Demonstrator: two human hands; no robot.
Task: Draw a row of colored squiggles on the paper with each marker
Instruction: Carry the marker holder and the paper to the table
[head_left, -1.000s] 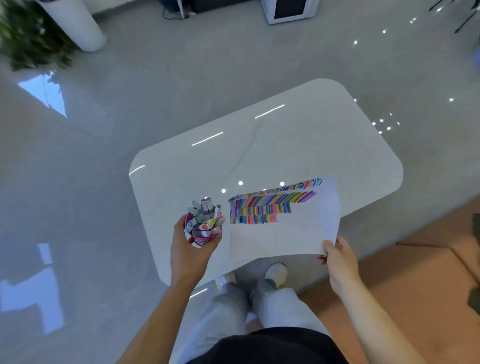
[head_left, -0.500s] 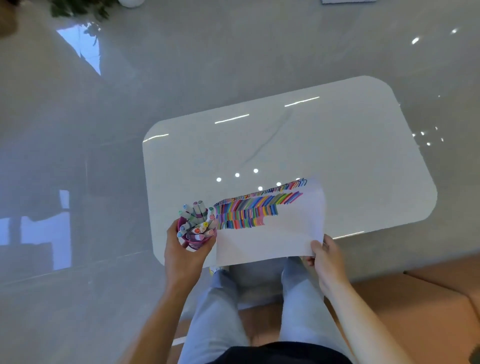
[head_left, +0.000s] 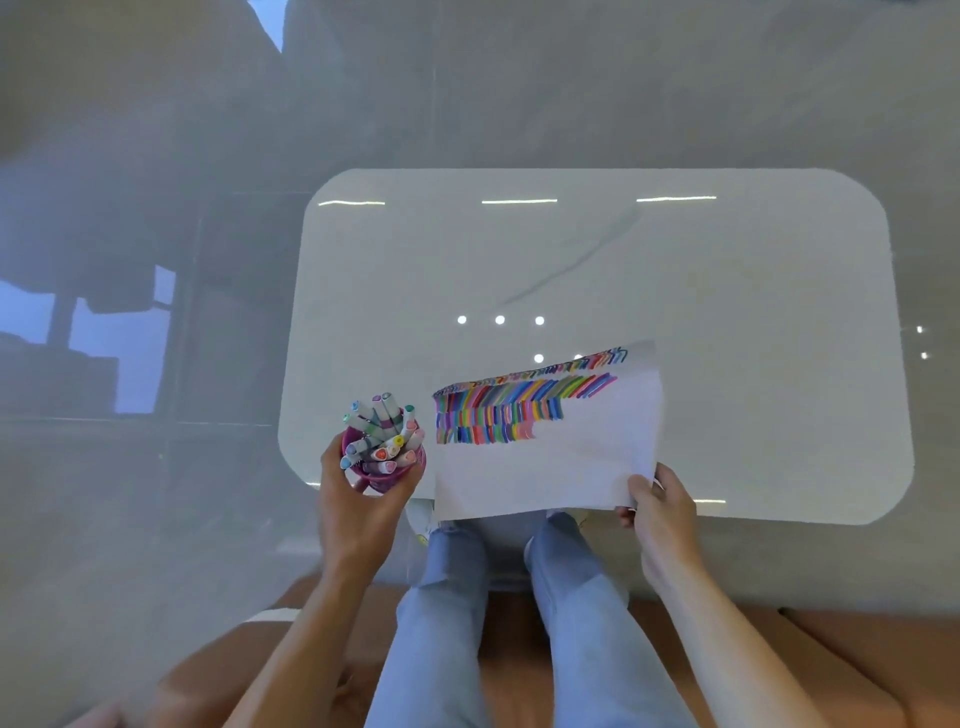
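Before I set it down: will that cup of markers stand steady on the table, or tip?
Probably tippy: the markers stand well above the rim of the purple cup and lean outward, so the load sits high. Likely light enough for one hand, since the left hand alone grips it. The glossy table may let it slide if nudged.

One wide-angle view, worn on the person's head, looks almost straight down from above. The white bench (head_left: 753, 291) fills the middle of the frame, its long near edge toward the wearer. Both forearms come in from the bottom edge, and the left hand (head_left: 358, 512) and right hand (head_left: 662, 514) sit close under the lens at that near edge. The knees (head_left: 519, 597) lie bottom centre, with grey floor (head_left: 156, 156) to the left and beyond.
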